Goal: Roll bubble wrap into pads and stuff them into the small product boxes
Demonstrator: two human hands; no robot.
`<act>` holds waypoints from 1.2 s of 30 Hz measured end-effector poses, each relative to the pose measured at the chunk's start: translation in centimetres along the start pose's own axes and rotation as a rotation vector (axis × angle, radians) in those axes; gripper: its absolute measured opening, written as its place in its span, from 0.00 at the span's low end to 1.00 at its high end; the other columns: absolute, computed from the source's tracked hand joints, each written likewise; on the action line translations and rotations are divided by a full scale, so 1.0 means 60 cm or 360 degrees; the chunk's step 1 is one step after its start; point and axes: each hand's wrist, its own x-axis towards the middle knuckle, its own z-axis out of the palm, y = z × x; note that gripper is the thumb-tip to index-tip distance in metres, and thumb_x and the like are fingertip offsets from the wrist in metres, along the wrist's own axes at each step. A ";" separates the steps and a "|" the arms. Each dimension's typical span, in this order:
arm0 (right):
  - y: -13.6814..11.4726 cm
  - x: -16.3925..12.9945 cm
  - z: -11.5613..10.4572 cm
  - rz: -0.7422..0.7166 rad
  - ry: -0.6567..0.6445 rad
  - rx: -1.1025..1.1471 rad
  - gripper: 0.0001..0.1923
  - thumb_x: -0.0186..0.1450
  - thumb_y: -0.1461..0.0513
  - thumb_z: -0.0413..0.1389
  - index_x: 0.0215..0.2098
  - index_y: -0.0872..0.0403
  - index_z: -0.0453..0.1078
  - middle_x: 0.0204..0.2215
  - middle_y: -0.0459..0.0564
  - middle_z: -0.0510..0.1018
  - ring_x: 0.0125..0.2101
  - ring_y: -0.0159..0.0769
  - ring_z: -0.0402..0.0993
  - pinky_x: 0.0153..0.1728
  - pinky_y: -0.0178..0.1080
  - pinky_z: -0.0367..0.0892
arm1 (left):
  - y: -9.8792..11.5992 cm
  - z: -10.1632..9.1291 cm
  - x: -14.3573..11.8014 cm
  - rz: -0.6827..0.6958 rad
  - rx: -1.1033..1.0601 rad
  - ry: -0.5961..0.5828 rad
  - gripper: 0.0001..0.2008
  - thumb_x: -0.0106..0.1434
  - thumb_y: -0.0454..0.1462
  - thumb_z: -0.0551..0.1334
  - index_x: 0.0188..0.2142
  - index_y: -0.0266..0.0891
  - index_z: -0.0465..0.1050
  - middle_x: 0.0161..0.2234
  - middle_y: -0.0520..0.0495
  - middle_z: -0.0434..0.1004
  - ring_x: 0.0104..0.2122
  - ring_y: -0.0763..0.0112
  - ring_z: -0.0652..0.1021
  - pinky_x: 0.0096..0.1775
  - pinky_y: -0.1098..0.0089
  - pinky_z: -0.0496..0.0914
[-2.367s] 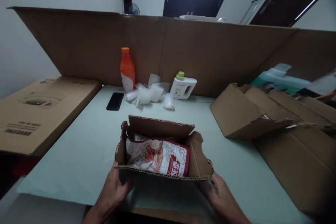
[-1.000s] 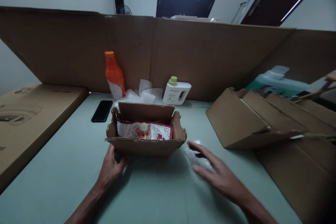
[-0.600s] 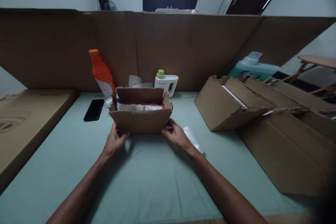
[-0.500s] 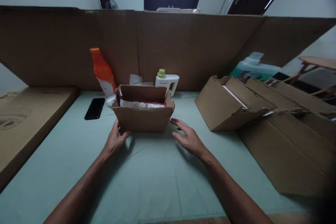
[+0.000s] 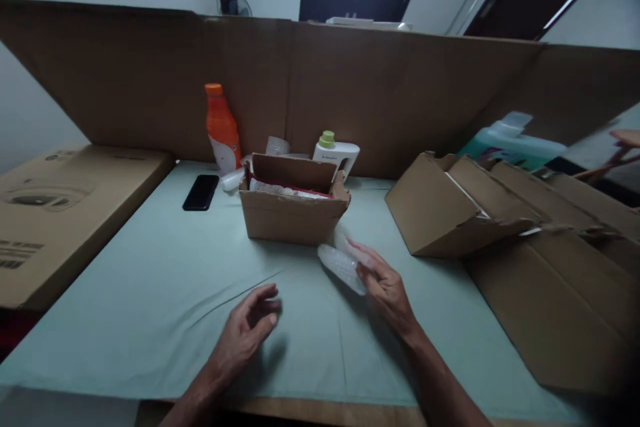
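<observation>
My right hand (image 5: 385, 283) grips a translucent piece of bubble wrap (image 5: 341, 267) just above the table, in front of the small box's right corner. Held apart from everything, my left hand (image 5: 250, 323) hovers over the cloth with its fingers curved and spread, nothing in them. Beyond both hands stands a small open cardboard box (image 5: 290, 217), with red and white packets (image 5: 285, 191) showing inside it. How far down its contents go is hidden by the front wall.
Behind the box are an orange bottle (image 5: 223, 133), a white bottle with a green cap (image 5: 337, 152) and more bubble wrap (image 5: 277, 145). A black phone (image 5: 201, 193) lies left. Open cardboard boxes (image 5: 435, 213) and a teal jug (image 5: 515, 143) stand right; a flat carton (image 5: 85, 213) lies far left.
My right hand has taken hold of bubble wrap near the box's right side. My left hand has left the box and come nearer to me. The camera view has shifted left.
</observation>
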 end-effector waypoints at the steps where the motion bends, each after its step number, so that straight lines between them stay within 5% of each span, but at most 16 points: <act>1: -0.018 -0.012 0.021 -0.0017 -0.0039 0.0090 0.20 0.70 0.52 0.52 0.55 0.48 0.77 0.59 0.53 0.75 0.60 0.45 0.70 0.62 0.49 0.64 | 0.002 0.010 -0.003 -0.0112 -0.0190 -0.0062 0.37 0.57 0.52 0.69 0.61 0.38 0.65 0.56 0.31 0.74 0.52 0.50 0.78 0.50 0.53 0.75; 6: -0.093 -0.095 0.117 0.0027 -0.0512 0.0493 0.20 0.72 0.50 0.52 0.57 0.44 0.75 0.62 0.52 0.72 0.62 0.45 0.68 0.63 0.50 0.63 | 0.009 0.040 -0.004 -0.0260 -0.0854 -0.0025 0.44 0.52 0.53 0.73 0.62 0.38 0.60 0.50 0.35 0.76 0.47 0.54 0.79 0.42 0.62 0.75; 8: -0.107 -0.113 0.137 0.0198 -0.0442 0.0722 0.21 0.72 0.49 0.50 0.57 0.45 0.75 0.60 0.52 0.75 0.60 0.45 0.71 0.61 0.51 0.66 | 0.013 0.034 -0.001 -0.0267 -0.0914 0.0144 0.48 0.46 0.50 0.76 0.62 0.38 0.61 0.44 0.42 0.79 0.40 0.60 0.80 0.40 0.66 0.73; 10: -0.108 -0.115 0.143 0.0412 -0.0146 0.0936 0.22 0.71 0.48 0.50 0.54 0.48 0.76 0.53 0.54 0.80 0.55 0.46 0.76 0.57 0.51 0.70 | 0.018 0.013 0.002 -0.0274 -0.0900 0.0226 0.52 0.43 0.46 0.77 0.64 0.38 0.58 0.41 0.44 0.80 0.38 0.63 0.80 0.41 0.67 0.72; 14: -0.082 -0.096 0.129 0.0653 0.0334 0.1000 0.19 0.64 0.48 0.60 0.45 0.51 0.79 0.46 0.54 0.84 0.49 0.47 0.79 0.55 0.50 0.71 | 0.022 -0.057 0.008 0.0004 -0.0536 0.0414 0.45 0.51 0.44 0.71 0.65 0.38 0.58 0.47 0.39 0.79 0.44 0.60 0.80 0.47 0.62 0.73; 17: -0.058 -0.094 0.118 0.0720 0.0261 0.0835 0.19 0.59 0.50 0.65 0.43 0.52 0.79 0.44 0.54 0.84 0.45 0.47 0.80 0.51 0.48 0.73 | 0.019 -0.096 0.002 0.0226 -0.0050 0.0791 0.35 0.58 0.44 0.65 0.64 0.38 0.61 0.52 0.36 0.76 0.51 0.57 0.78 0.51 0.57 0.72; 19: -0.047 -0.099 0.118 0.0759 0.0183 0.0742 0.18 0.58 0.50 0.66 0.40 0.53 0.80 0.38 0.52 0.84 0.36 0.44 0.80 0.42 0.44 0.75 | 0.018 -0.098 -0.008 0.0351 0.0294 0.0858 0.28 0.62 0.43 0.62 0.61 0.39 0.65 0.55 0.36 0.75 0.54 0.55 0.76 0.54 0.54 0.71; 21: -0.042 -0.104 0.119 0.0777 0.0149 0.0672 0.17 0.58 0.50 0.65 0.39 0.53 0.79 0.32 0.50 0.83 0.29 0.40 0.77 0.34 0.42 0.74 | 0.021 -0.081 -0.018 0.0573 0.0698 0.0749 0.24 0.64 0.42 0.62 0.58 0.42 0.70 0.58 0.38 0.74 0.57 0.52 0.73 0.58 0.48 0.67; 24: -0.040 -0.104 0.117 0.0722 0.0098 0.0555 0.17 0.60 0.49 0.63 0.37 0.54 0.78 0.27 0.48 0.80 0.25 0.37 0.73 0.30 0.39 0.72 | 0.025 -0.048 -0.023 0.0881 0.1297 0.0273 0.22 0.60 0.41 0.66 0.55 0.45 0.74 0.60 0.40 0.73 0.64 0.46 0.66 0.65 0.41 0.55; 27: -0.030 -0.100 0.101 0.0636 0.0079 0.0388 0.16 0.60 0.49 0.63 0.34 0.54 0.76 0.27 0.48 0.79 0.27 0.38 0.72 0.31 0.38 0.70 | 0.020 -0.046 -0.021 0.0850 0.1694 -0.0172 0.21 0.58 0.38 0.67 0.52 0.46 0.76 0.58 0.40 0.74 0.64 0.43 0.66 0.67 0.36 0.44; 36: 0.004 -0.141 0.037 0.0654 0.0159 -0.0263 0.17 0.62 0.46 0.58 0.31 0.51 0.70 0.25 0.46 0.74 0.26 0.37 0.70 0.30 0.37 0.66 | -0.007 -0.219 -0.063 0.0706 0.2053 0.0187 0.20 0.53 0.29 0.60 0.45 0.47 0.77 0.55 0.43 0.76 0.62 0.46 0.68 0.65 0.37 0.52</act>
